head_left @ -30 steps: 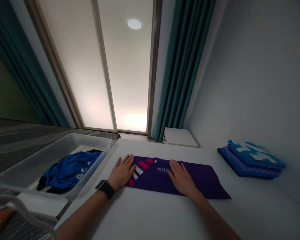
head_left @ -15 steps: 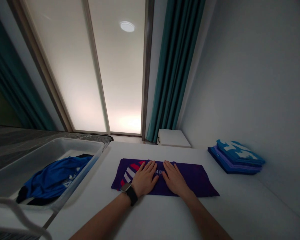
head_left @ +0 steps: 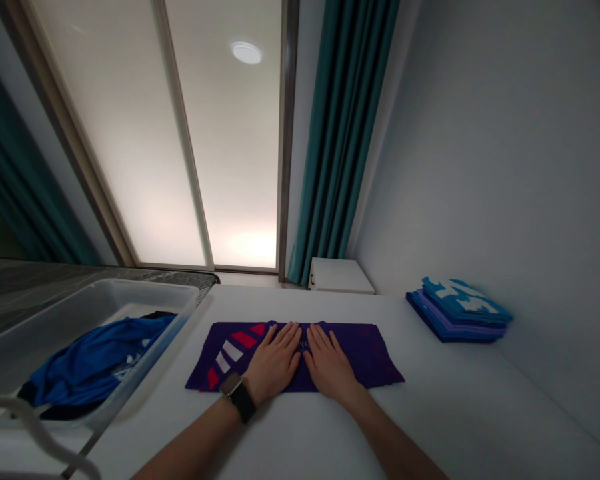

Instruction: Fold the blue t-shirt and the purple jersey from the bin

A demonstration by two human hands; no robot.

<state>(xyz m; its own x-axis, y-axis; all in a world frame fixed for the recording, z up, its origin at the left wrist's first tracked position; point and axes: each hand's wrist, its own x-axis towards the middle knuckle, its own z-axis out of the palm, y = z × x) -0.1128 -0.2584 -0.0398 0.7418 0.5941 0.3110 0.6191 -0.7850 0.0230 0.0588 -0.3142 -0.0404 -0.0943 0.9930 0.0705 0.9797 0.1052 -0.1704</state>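
A purple garment [head_left: 365,353] with red and white slanted blocks lies folded into a long flat strip on the white table [head_left: 290,433]. My left hand [head_left: 276,360] rests flat on its middle, fingers stretched forward; a black watch [head_left: 238,396] is on that wrist. Beside it, my right hand [head_left: 331,363] presses flat on the cloth too, its fingers extended and a small gap between the two hands. Small pale lettering on the cloth shows in that gap, partly covered.
A translucent plastic bin [head_left: 180,333] at the left holds a crumpled blue and black garment [head_left: 100,360]. At the right, near the wall, sits a stack of folded blue and purple clothes [head_left: 460,310]. Beyond the table's far edge stands a white cabinet [head_left: 341,275].
Both hands and the purple garment have slid left across the table, the hands staying flat on it. The whole view has also shifted slightly.
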